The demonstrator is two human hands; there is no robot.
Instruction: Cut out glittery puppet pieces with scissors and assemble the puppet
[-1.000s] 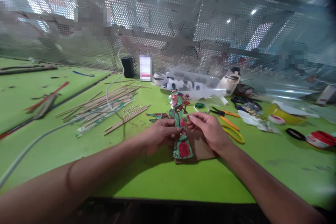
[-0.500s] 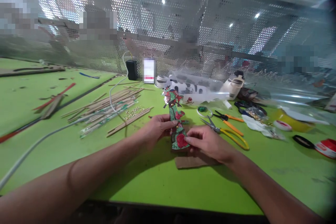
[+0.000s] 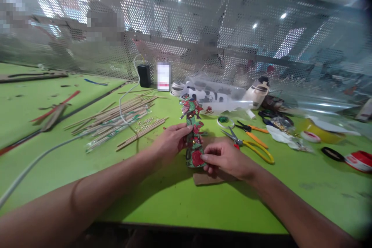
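Note:
A flat, ornate cut-out figure [image 3: 192, 133] in green and red stands upright between my hands, with a large red rose shape near its bottom edge. My left hand [image 3: 174, 138] pinches its left side at mid-height. The fingers of my right hand [image 3: 225, 158] are closed on its lower right edge beside the rose. Under and behind my right hand lies a piece of brown cardboard [image 3: 203, 179], partly covered. Just beyond that hand rest yellow-handled scissors [image 3: 241, 142] and orange-handled pliers [image 3: 252, 135].
Bamboo sticks [image 3: 142, 133] and small gold beads [image 3: 147, 123] lie on the green table [image 3: 162, 205] to the left, crossed by a white cable [image 3: 43, 159]. A lit phone [image 3: 164, 77] leans at the back. Clear plastic sheeting [image 3: 209, 95], a glue bottle [image 3: 257, 92] and tape rolls [image 3: 359, 161] are on the right.
The figure has turned slightly more upright and shifted a little left in view. Both hands keep hold of it. The whole view has moved slightly.

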